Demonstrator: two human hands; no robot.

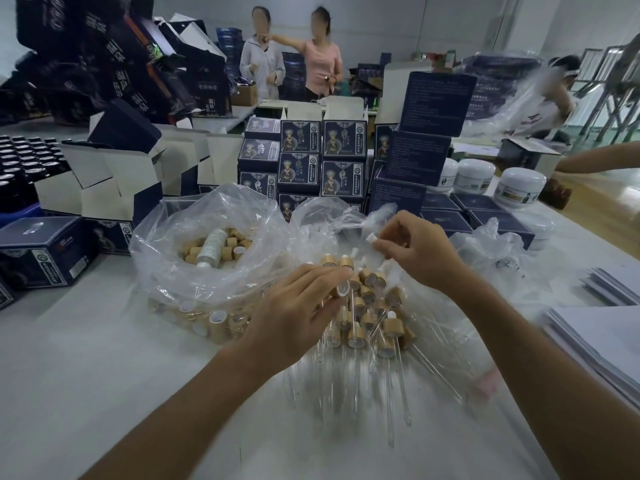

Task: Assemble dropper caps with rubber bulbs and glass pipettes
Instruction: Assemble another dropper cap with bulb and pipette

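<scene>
You're in a packing workshop: printed product boxes (322, 157) stack behind the white worktable (104, 341), with white cream jars (519, 185) beside them.

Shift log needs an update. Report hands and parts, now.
Left hand grips a dropper cap. Right hand pinches a white bulb. Finished droppers piled between them. Plastic bag of caps alongside, nothing blocking.

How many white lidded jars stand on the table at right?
3: leftmost white jar, partly behind the dark boxes; middle jar; rightmost jar. More may be hidden.
</scene>
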